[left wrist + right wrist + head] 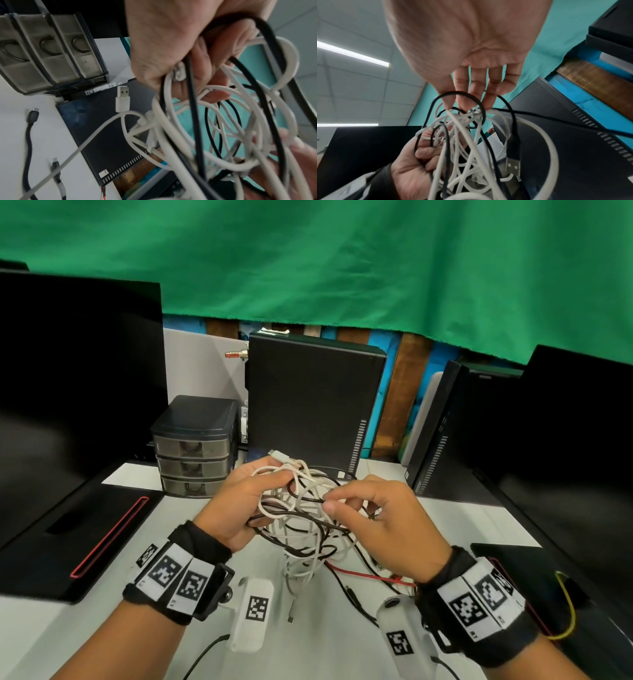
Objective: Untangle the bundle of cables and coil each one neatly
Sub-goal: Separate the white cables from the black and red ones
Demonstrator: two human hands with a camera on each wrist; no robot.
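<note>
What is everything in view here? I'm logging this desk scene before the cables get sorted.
tangled bundle of white and black cables: one, white and black, held above the desk between both hands
thin red wire: one, red, on the desk under the bundle
white desk: one, white, below the hands
small dark plastic three-drawer organiser: one, dark grey, behind the left hand
upright black computer case: one, black, behind the bundle
black monitors: two, black, far left and far right
green cloth backdrop: one, green, hanging behind
left hand: one, grips the bundle
right hand: one, pinches a strand
</note>
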